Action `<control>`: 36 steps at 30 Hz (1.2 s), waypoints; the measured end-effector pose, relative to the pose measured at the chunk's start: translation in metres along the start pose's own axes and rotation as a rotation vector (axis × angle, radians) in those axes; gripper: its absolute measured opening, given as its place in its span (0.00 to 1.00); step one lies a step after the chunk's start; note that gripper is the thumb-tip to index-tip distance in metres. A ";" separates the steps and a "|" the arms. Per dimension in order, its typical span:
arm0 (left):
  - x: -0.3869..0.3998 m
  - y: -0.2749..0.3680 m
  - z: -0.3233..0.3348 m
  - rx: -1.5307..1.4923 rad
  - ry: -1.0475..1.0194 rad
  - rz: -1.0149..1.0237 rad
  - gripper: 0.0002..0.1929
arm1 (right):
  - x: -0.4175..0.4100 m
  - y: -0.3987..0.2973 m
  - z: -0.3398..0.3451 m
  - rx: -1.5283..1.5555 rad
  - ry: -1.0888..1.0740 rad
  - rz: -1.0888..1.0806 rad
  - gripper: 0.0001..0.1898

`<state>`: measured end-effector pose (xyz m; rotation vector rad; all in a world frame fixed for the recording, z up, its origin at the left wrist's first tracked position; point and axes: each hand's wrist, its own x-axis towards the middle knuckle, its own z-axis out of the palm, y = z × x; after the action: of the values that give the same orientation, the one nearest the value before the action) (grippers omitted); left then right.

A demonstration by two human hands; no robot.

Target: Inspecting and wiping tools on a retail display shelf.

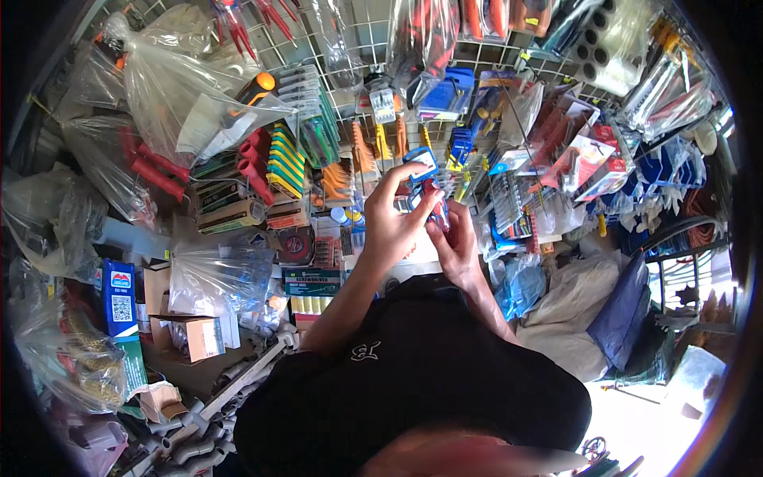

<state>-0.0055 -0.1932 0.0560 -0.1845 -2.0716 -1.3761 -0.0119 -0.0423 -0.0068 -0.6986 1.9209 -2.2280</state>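
Observation:
Both hands meet around a small carded pack [421, 169] with a blue top and a red item [441, 210] below, too small to identify. My left hand [383, 217] pinches it from the left, its thumb across the front. Lower down, my right hand [458, 243] has its fingers curled on the pack's bottom end. Just behind the pack, small packaged goods hang on a white wire grid [371, 36], among them a blue-and-yellow pack [461, 148] and rows of orange plastic pieces [362, 149]. Fingers cover part of the pack.
Clear plastic bags [161, 77] and red-handled tools [158, 173] crowd the left. Lower left are an opened cardboard box [189, 337] and grey pipe fittings [202, 450]. A screwdriver box [313, 282] lies beside my left forearm. Red carded packs [581, 158] hang right, above beige sacks [566, 310].

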 end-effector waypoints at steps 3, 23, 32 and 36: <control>-0.002 0.005 -0.005 -0.306 0.104 -0.061 0.21 | -0.005 -0.002 0.007 0.057 -0.079 -0.001 0.27; 0.194 0.137 -0.164 0.252 0.688 0.747 0.19 | -0.005 0.027 -0.013 0.120 -0.115 0.081 0.20; 0.196 0.140 -0.157 0.509 0.670 0.264 0.26 | -0.006 0.014 -0.008 0.251 -0.075 0.066 0.17; 0.217 0.120 -0.154 0.390 0.640 0.307 0.25 | 0.001 0.007 -0.009 0.306 -0.115 0.100 0.16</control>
<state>-0.0572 -0.3225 0.3131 0.0943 -1.6350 -0.7006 -0.0179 -0.0354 -0.0140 -0.6515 1.4838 -2.2922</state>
